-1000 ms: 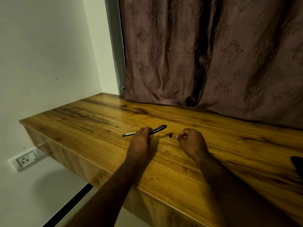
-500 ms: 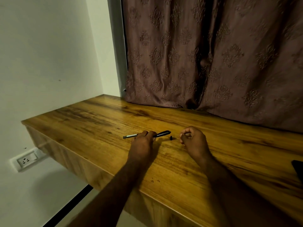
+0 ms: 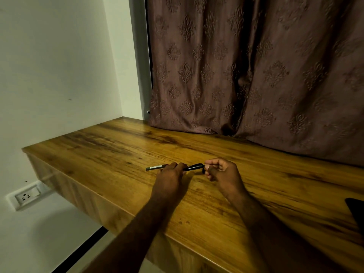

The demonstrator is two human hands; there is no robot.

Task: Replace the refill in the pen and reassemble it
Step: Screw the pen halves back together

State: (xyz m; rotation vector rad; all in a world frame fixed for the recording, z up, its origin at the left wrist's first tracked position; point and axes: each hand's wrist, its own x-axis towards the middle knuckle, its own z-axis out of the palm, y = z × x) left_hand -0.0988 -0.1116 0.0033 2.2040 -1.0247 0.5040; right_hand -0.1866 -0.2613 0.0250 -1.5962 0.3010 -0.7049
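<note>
I log tabletop (image 3: pixel 275 174) as wood, smooth, lightly glossy; curtain (image 3: pixel 256 75) — cloth, matt, embossed motifs; pen (image 3: pixel 194 166) — glossy black plastic one end, duller grey the other; wall (image 3: pixel 59 75), smooth matt paint.

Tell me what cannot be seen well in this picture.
Pen middle: head view, covered by the left hand.
Small black piece at the right hand: head view, too small; held or not, unclear.
Dark object: head view, cut off by right edge.

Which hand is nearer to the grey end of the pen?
Left. The left hand grips the pen mid-barrel, just beside its grey end; the right hand is at the opposite, black end.
</note>
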